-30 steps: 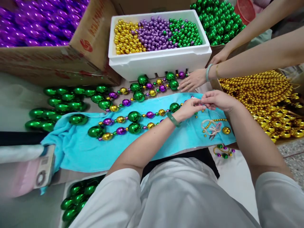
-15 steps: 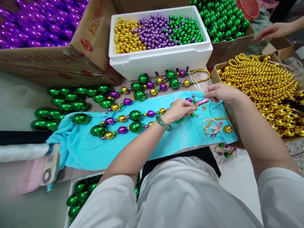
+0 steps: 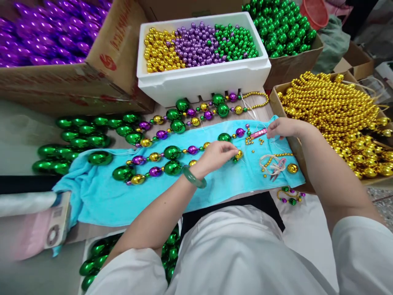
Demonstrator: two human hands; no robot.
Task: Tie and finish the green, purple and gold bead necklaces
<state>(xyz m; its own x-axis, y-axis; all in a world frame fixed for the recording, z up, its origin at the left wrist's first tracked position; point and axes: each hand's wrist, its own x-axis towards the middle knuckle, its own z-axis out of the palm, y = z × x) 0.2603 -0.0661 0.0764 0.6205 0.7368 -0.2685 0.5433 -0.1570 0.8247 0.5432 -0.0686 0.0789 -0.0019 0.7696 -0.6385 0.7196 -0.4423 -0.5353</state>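
A long bead necklace point(image 3: 172, 153) of green, purple and gold beads lies doubled on the turquoise towel point(image 3: 215, 184). My left hand point(image 3: 215, 157), with a green bangle at its wrist, reaches over the strand. Its fingertips are pinched together at a gold bead point(image 3: 239, 154) near the necklace's end. My right hand point(image 3: 284, 127) has its fingertips closed at the right end of a pink patterned stick point(image 3: 258, 133), partly hiding it. Small loose gold beads and thin clear thread lie close by. White cord point(image 3: 274, 164) is bundled below the right hand, beside a larger gold bead point(image 3: 292, 168).
A white foam box point(image 3: 202, 78) of gold, purple and green beads stands behind. Another necklace point(image 3: 177, 126) lies before it. Cartons of purple beads point(image 3: 52, 32), green beads point(image 3: 285, 28) and gold bead strands point(image 3: 331, 106) surround the table. Big green beads point(image 3: 76, 131) sit at left.
My left hand has let go of the pink stick's left end and moved left and down to the gold bead. My right hand has lowered to the stick's right end. A co-worker's hand has left view.
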